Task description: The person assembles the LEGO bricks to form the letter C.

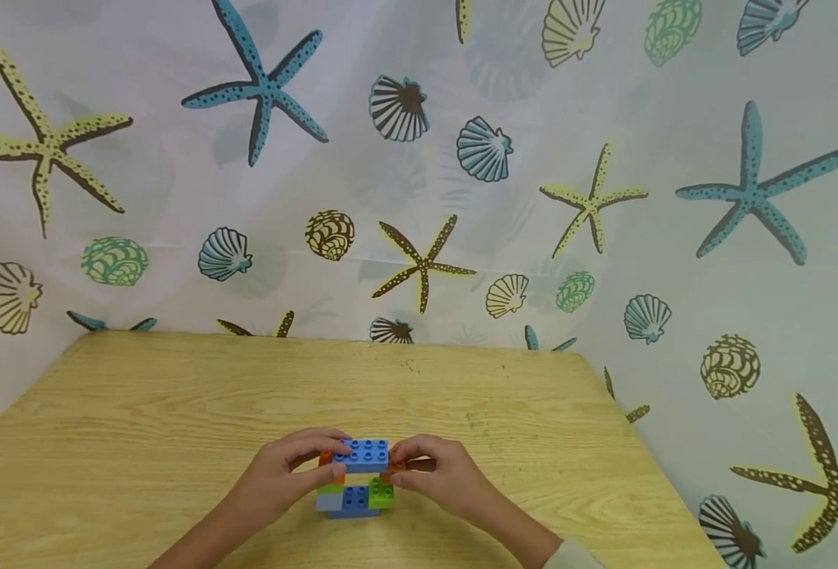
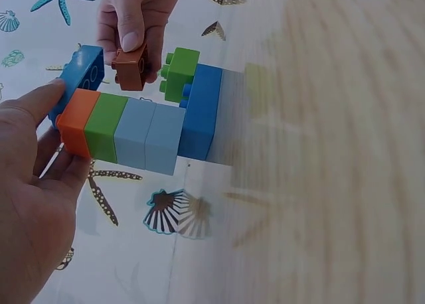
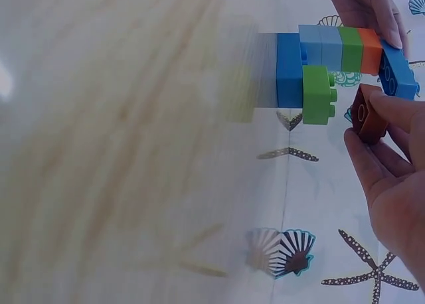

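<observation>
A small structure of toy building bricks stands on the table, with a blue brick as its base. One side is a column of light blue bricks, a green brick and an orange brick. Across the column's top lies an upper blue brick, tilted in the wrist views. My left hand grips this brick and the orange one at the corner. On the base's other side sits a second green brick. Above it, my right hand pinches a reddish-brown brick, apart from that green brick.
The wooden table extends around the structure. Behind it and along the sides hangs a white curtain printed with starfish and shells.
</observation>
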Demonstrator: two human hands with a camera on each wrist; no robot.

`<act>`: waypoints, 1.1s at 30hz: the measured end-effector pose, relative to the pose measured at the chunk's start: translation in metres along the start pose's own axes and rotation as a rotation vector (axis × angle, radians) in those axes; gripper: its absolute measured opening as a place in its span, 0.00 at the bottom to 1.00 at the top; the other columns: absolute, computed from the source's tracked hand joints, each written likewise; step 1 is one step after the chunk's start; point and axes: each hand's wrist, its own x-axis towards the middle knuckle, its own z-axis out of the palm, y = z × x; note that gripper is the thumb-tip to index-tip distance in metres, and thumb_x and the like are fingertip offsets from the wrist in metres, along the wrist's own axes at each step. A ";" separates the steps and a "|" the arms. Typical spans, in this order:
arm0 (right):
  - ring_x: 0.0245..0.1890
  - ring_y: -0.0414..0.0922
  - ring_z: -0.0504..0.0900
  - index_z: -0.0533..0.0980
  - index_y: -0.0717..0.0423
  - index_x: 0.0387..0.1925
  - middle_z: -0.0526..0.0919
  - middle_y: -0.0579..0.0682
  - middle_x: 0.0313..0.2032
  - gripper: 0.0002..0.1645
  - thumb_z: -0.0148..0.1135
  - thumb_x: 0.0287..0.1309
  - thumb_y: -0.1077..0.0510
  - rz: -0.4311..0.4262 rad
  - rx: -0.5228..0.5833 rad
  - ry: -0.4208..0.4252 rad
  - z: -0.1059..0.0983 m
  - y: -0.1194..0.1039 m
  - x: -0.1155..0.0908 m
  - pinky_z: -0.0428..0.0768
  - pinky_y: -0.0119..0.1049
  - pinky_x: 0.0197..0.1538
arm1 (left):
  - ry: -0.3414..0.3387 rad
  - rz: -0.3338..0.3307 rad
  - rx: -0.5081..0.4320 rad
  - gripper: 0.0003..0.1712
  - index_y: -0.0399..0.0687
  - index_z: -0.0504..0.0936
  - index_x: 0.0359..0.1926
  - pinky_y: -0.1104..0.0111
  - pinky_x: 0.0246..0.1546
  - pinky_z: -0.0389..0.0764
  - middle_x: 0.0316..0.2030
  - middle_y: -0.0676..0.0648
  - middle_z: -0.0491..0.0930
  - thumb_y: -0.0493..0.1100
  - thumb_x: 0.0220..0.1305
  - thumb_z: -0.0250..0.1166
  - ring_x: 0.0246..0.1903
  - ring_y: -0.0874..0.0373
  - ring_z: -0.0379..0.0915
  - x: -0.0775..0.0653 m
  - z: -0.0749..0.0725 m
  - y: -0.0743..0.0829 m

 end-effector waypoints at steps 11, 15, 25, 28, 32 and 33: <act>0.49 0.43 0.85 0.83 0.57 0.42 0.84 0.56 0.50 0.08 0.70 0.61 0.62 -0.072 -0.006 0.008 0.005 -0.005 -0.002 0.84 0.32 0.53 | 0.014 0.028 0.018 0.11 0.62 0.88 0.48 0.47 0.62 0.76 0.57 0.51 0.81 0.51 0.65 0.69 0.62 0.45 0.74 0.001 0.001 -0.001; 0.49 0.43 0.86 0.83 0.58 0.42 0.85 0.56 0.50 0.08 0.70 0.60 0.62 -0.118 -0.039 0.013 0.006 -0.008 -0.004 0.83 0.32 0.54 | 0.015 0.031 0.019 0.11 0.62 0.88 0.48 0.45 0.62 0.75 0.57 0.51 0.81 0.51 0.65 0.69 0.62 0.44 0.74 0.000 0.001 -0.001; 0.50 0.45 0.86 0.84 0.58 0.42 0.86 0.56 0.48 0.09 0.70 0.60 0.63 -0.133 -0.010 0.019 0.008 -0.008 -0.004 0.84 0.35 0.55 | 0.005 0.029 0.055 0.11 0.63 0.87 0.49 0.46 0.61 0.76 0.58 0.50 0.81 0.50 0.66 0.69 0.63 0.44 0.74 -0.001 0.001 0.000; 0.50 0.44 0.86 0.84 0.59 0.43 0.86 0.57 0.48 0.09 0.70 0.60 0.62 -0.150 -0.006 0.020 0.009 -0.007 -0.003 0.84 0.36 0.55 | 0.005 0.030 0.062 0.11 0.63 0.87 0.49 0.46 0.61 0.77 0.58 0.49 0.81 0.50 0.66 0.69 0.63 0.44 0.74 -0.001 0.001 0.000; 0.49 0.44 0.87 0.84 0.59 0.43 0.86 0.57 0.47 0.09 0.70 0.60 0.62 -0.168 -0.005 0.025 0.009 -0.006 -0.002 0.84 0.36 0.55 | 0.004 0.036 0.074 0.11 0.63 0.87 0.49 0.48 0.60 0.78 0.58 0.49 0.81 0.49 0.66 0.69 0.63 0.44 0.74 -0.001 0.001 0.000; 0.49 0.44 0.87 0.84 0.59 0.43 0.86 0.57 0.47 0.09 0.70 0.60 0.63 -0.170 -0.006 0.027 0.009 -0.006 -0.002 0.84 0.37 0.55 | 0.003 0.038 0.077 0.11 0.64 0.87 0.49 0.49 0.60 0.78 0.58 0.50 0.81 0.49 0.66 0.69 0.63 0.44 0.74 0.000 0.001 0.000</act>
